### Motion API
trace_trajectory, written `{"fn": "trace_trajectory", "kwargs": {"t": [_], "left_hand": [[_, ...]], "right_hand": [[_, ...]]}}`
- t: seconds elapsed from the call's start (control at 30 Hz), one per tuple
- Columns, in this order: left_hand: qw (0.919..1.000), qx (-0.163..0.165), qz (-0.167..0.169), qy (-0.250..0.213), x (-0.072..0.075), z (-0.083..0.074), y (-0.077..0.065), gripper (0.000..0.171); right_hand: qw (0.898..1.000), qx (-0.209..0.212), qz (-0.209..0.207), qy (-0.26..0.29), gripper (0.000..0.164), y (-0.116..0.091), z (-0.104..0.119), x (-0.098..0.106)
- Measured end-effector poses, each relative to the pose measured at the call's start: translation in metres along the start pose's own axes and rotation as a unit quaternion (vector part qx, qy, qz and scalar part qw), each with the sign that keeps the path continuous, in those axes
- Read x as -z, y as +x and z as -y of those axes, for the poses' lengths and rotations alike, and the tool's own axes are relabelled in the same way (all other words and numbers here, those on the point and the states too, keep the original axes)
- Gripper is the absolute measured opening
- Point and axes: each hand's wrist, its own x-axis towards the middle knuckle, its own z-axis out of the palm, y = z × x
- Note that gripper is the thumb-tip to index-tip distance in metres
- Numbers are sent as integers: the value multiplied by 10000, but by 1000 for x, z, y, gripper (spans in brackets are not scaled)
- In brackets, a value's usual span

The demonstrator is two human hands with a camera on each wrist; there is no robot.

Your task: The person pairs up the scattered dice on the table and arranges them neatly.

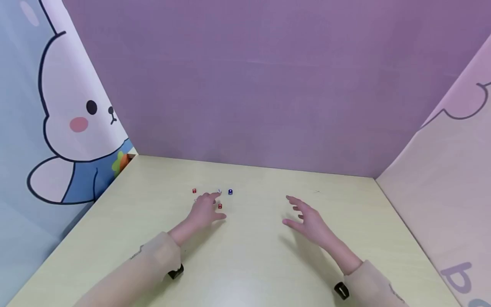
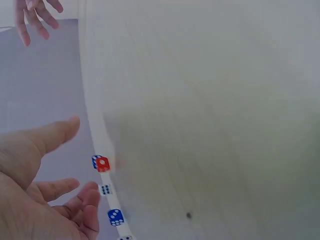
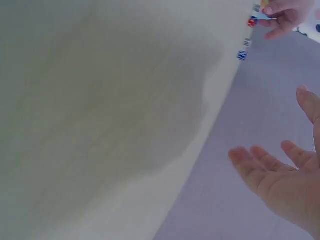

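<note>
Left hand [image 1: 205,209] reached with loose, empty grip among small dice [image 1: 220,206] on desk [image 1: 253,264]; right hand [image 1: 307,218] hovered, fingers spread, holding nothing.

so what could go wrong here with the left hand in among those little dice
1. The left hand hovers with relaxed fingers right over the cluster; a red die sits by its thumb, so a careless sweep might knock it away.
2. The dice are tiny and scattered: another red die and a blue die lie apart, so a pinch may slip or catch the wrong one.
3. The right hand hovers open, well away, too far to stop a rolling die.
</note>
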Motion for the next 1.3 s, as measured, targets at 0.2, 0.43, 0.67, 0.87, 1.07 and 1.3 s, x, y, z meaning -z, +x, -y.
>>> {"fn": "trace_trajectory", "kwargs": {"t": [0.2,0.43,0.67,0.87,1.07,1.3], "left_hand": [[9994,78,-208,278,2,9,12,55],[9989,206,-270,328,6,11,15,29],[9986,123,-358,375,1,11,18,14],[9985,121,-339,423,-4,4,20,10],[9991,16,-185,385,-13,-9,23,9],[9999,74,72,-37,-27,-21,27,12]], "right_hand": [[9967,4,331,744,64,16,-11,-6],[9949,127,701,712,45,26,-26,-10],[9935,-184,986,529,36,30,-34,-12],[9921,-350,1030,632,33,32,-39,-15],[9925,-342,1024,577,30,34,-42,-17],[9933,-339,968,538,28,36,-43,-18]]}}
